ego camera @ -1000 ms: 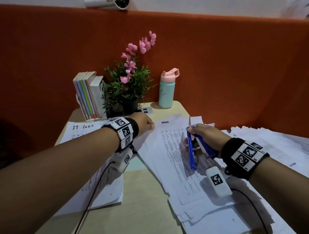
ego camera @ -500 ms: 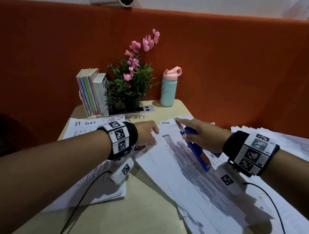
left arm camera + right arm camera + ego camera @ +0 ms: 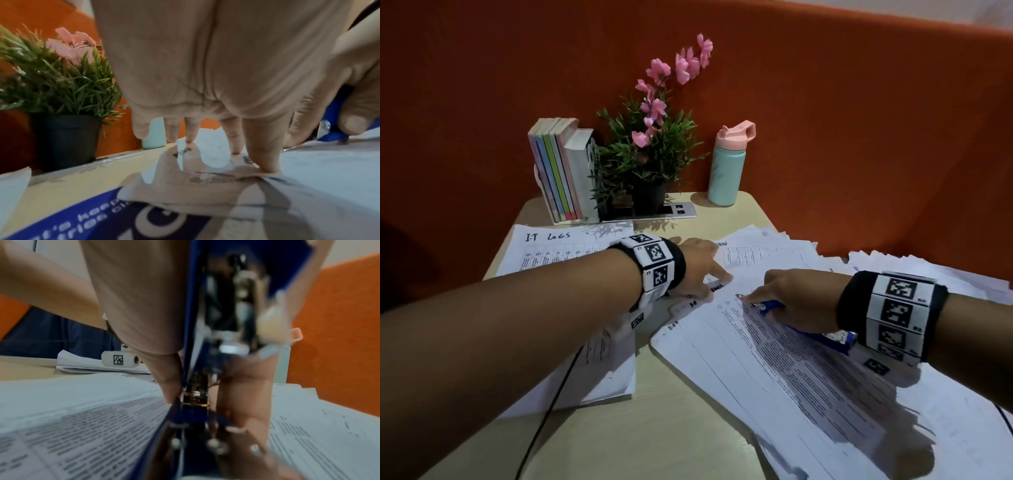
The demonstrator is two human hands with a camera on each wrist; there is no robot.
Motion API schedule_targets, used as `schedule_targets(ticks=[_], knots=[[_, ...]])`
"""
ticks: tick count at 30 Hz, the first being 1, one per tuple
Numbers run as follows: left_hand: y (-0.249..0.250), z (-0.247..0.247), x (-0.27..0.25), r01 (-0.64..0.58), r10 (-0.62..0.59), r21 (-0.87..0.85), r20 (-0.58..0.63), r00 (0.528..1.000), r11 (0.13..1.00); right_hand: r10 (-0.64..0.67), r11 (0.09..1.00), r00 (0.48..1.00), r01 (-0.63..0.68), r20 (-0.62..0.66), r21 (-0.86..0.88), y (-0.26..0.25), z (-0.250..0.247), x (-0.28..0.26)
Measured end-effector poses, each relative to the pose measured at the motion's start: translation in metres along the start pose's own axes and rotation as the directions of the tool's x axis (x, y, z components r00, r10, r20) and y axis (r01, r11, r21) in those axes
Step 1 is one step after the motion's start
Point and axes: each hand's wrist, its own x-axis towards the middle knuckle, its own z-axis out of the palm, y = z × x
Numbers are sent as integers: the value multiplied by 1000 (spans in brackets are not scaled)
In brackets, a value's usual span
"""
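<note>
Your bench (image 3: 681,428) carries a wide fan of printed sheets (image 3: 808,394) across its right half, spilling past the right edge. Their small type is too fine to read. Along the left edge lies a thinner stack (image 3: 571,260) headed by hand "I-T Logs". Your left hand (image 3: 698,270) has its fingers straight, tips pressing the fan's corner near the bench's middle. Your right hand (image 3: 801,301) is curled round the blue stapler (image 3: 774,306), whose nose sits on the top sheet's corner, just beside the left fingertips. Your palm hides most of its body, and the right wrist view blurs it. In the left wrist view, a blue strip (image 3: 92,216) under the papers reads "keep" in white; the rest is cut off.
</note>
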Motion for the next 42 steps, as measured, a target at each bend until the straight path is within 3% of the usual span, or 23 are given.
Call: schedule_targets(ticks=[8,25,32,37,40,42], knots=[[-4,7,6,-7,7,-84,2,1000,996,-24,999,1000,24,-4,-31,1,-1,13],[-3,5,5,-8,9,-99,13,1000,995,-46,990,999,45,-10,-131,-18,2,33],[1,1,1,-11,12,-97,12,1000,995,-107,987,988,91,-114,-133,-24,6,45],[1,-2,-2,-15,13,-114,-18,1000,993,-78,997,975,71,-207,-37,-17,10,34],[-3,-7,-5,-5,-28,-250,-130,991,968,-28,997,971,44,-237,62,-18,11,23],[-10,-13,-12,2,-80,-494,-137,987,869,17,989,964,23,-264,148,-18,10,20]])
